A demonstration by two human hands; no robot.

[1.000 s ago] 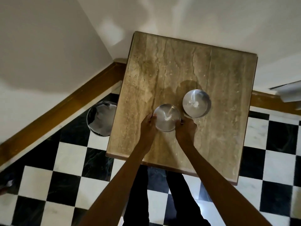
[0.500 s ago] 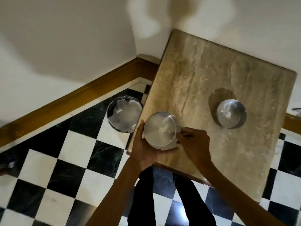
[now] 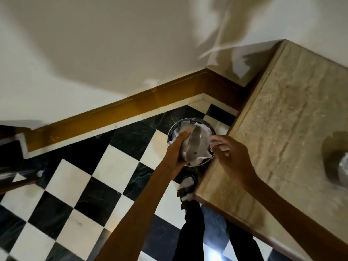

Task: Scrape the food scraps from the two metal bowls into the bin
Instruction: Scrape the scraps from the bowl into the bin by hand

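My left hand (image 3: pixel 175 156) grips a metal bowl (image 3: pixel 195 146) from the left and holds it tipped on its side right above the bin (image 3: pixel 172 129). The bin is a round dark one lined with white, standing on the floor against the table's left edge. My right hand (image 3: pixel 232 160) is at the bowl's right rim with its fingers bent towards the opening; blur hides whether they grip it. The second metal bowl (image 3: pixel 343 164) stands on the stone table (image 3: pixel 282 119), cut off by the right edge of the frame.
The floor is black-and-white checkered tile (image 3: pixel 94 185), with a wooden skirting board (image 3: pixel 116 112) along the white wall. A foot in a sandal (image 3: pixel 186 189) stands just below the bin by the table's corner. A dark furniture leg (image 3: pixel 13 178) shows at far left.
The bowl went from the table's left edge out over the bin and was tipped onto its side. My view swung left, pushing the second bowl to the frame's right edge.
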